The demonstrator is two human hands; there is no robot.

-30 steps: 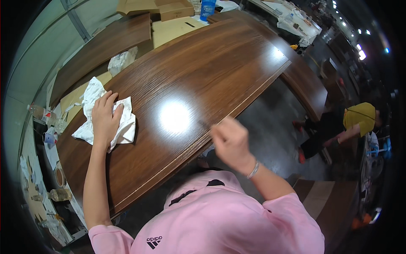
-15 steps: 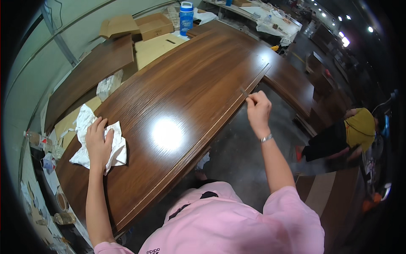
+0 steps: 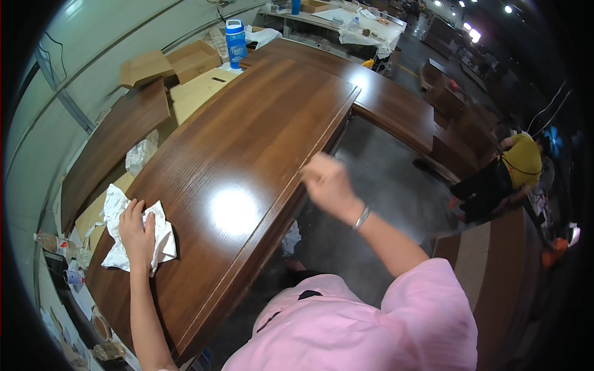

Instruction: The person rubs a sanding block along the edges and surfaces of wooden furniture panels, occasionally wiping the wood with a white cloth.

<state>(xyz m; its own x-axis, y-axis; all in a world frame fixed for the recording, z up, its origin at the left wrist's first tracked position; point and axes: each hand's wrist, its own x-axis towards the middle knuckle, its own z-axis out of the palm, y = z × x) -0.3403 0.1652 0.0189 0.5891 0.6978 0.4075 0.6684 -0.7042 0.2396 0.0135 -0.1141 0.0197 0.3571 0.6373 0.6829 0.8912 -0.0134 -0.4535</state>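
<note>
A long brown wooden panel (image 3: 247, 136) with a glossy wood-grain face stretches diagonally before me. On its near left end lies a crumpled white cloth (image 3: 162, 238). My left hand (image 3: 137, 238) rests on the cloth, fingers loosely spread and pressing it down. My right hand (image 3: 331, 188), smeared by motion, is at the panel's grooved right edge (image 3: 263, 229), about halfway along. Its fingers are pinched together. Whatever is between them is too blurred to make out.
Another brown panel (image 3: 396, 111) adjoins the far end. A blue bottle (image 3: 235, 44), an open cardboard box (image 3: 192, 60) and a leaning brown board (image 3: 117, 148) stand along the left. A cluttered table (image 3: 371, 28) is at the back. A person in a yellow top (image 3: 523, 162) bends over at right.
My right hand has moved along the panel's edge toward me, from near the far end to about the middle. A thin dark object showed at its fingertips earlier. The left hand stays on the cloth.
</note>
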